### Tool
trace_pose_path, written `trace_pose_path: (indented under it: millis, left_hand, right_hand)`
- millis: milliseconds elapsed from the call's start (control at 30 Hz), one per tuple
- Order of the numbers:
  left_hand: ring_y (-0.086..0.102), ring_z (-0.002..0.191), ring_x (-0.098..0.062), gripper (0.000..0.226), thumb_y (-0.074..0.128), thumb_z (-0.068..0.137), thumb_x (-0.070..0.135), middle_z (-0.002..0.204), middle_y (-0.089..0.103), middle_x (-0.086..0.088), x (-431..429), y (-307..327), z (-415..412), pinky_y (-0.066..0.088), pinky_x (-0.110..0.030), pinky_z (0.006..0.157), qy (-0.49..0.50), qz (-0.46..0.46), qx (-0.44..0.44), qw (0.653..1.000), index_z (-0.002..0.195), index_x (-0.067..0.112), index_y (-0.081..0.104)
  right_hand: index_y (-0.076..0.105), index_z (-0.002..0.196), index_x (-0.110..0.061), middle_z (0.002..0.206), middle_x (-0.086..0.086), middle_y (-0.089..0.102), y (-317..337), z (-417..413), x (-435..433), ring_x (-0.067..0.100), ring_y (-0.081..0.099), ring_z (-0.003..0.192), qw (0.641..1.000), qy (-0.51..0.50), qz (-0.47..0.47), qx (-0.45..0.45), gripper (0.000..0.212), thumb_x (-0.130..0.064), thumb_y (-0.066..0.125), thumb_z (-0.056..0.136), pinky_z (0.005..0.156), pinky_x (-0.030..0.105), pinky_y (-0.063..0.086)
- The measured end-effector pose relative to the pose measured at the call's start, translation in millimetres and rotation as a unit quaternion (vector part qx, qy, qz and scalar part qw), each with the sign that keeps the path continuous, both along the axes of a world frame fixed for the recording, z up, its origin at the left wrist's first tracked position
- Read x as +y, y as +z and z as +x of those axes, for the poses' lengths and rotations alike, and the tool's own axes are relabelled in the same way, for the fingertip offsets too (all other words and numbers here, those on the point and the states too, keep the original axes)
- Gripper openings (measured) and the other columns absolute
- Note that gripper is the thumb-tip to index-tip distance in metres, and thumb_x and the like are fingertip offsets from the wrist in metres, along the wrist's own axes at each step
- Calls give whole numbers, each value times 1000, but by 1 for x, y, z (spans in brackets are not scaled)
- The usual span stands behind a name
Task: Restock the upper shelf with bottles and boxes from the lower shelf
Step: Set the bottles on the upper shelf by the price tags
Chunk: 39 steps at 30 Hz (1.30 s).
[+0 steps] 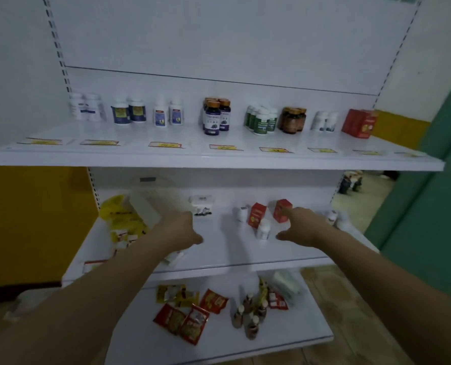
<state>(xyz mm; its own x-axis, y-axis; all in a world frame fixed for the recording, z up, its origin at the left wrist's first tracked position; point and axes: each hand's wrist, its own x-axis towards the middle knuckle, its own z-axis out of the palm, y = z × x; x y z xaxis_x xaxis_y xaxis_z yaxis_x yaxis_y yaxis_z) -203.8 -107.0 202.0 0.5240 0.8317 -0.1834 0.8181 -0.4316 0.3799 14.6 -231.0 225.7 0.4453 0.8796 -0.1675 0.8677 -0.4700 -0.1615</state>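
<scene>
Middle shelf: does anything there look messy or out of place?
Yes. Two red boxes sit tilted at different angles and a yellow bag slumps at the left end, unlike the neat upper shelf.

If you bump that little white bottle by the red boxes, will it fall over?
Probably. The white bottle stands upright and looks narrow, so a sideways bump may tip it. It is round, so once down it could roll along the smooth shelf. It looks like plastic, so likely light and hard to break.
</scene>
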Motion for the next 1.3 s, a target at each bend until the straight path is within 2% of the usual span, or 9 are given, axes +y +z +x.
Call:
trace_pose_path:
  millis: [233,433,700,833,967,1100,1200,1233,1300]
  left_hand:
    - [49,119,-28,62,61,87,39,135,44,-15,-3,-51,75,44,-35,98,-60,-54,31,996,135,6,38]
    - [50,114,-26,57,62,87,38,128,48,-12,15,-87,149,45,-34,96,-58,-74,7,996,131,8,41]
    - [44,128,-25,71,65,85,35,141,42,-13,50,-133,260,38,-30,101,33,-110,-29,993,141,8,31]
    - [45,128,-25,75,69,83,34,140,43,-13,70,-163,303,38,-31,102,74,-121,-50,989,141,7,31]
    - [44,129,-26,81,69,81,40,140,41,-14,90,-203,336,37,-33,104,105,-108,-69,986,142,7,28]
    - [46,125,-26,84,74,76,39,134,43,-11,107,-240,359,38,-26,94,110,-74,-115,984,140,7,29]
    - [52,117,-22,77,79,70,36,118,48,-1,121,-259,376,41,-23,85,125,-84,-193,970,130,13,39]
    - [54,112,-21,73,81,68,36,118,51,1,126,-265,382,45,-26,84,131,-94,-223,961,126,15,42]
    - [54,101,-15,65,81,69,30,116,55,1,132,-272,392,44,-25,80,144,-116,-266,946,122,15,47]
  right_hand:
    - [34,144,-18,138,13,46,-54,56,-20,29,48,123,997,-55,-39,29,70,-34,67,85,100,32,40]
    - [31,145,-18,139,13,44,-89,126,1,28,45,127,995,-57,-60,55,70,-33,66,86,101,31,39]
    - [25,147,-16,141,13,42,-136,253,71,30,44,128,996,-21,-50,76,74,-32,64,87,103,33,38]
    - [30,143,-15,135,14,47,-164,297,114,33,47,124,995,-24,-29,88,71,-35,64,85,105,40,41]
    - [28,143,-15,127,15,50,-192,325,164,35,50,117,995,-37,22,89,75,-37,66,82,99,42,45]
    - [24,144,-13,134,17,44,-222,340,209,36,44,123,991,-69,78,78,76,-38,62,84,102,43,39]
    - [16,148,-15,143,15,33,-241,352,235,36,36,130,987,-89,103,86,81,-42,60,86,104,45,37]
    - [19,148,-15,142,15,34,-248,357,241,36,37,130,986,-91,104,92,78,-43,59,87,103,45,37]
    - [32,141,-17,134,14,40,-263,363,250,36,45,122,982,-95,114,117,66,-43,58,86,100,46,44]
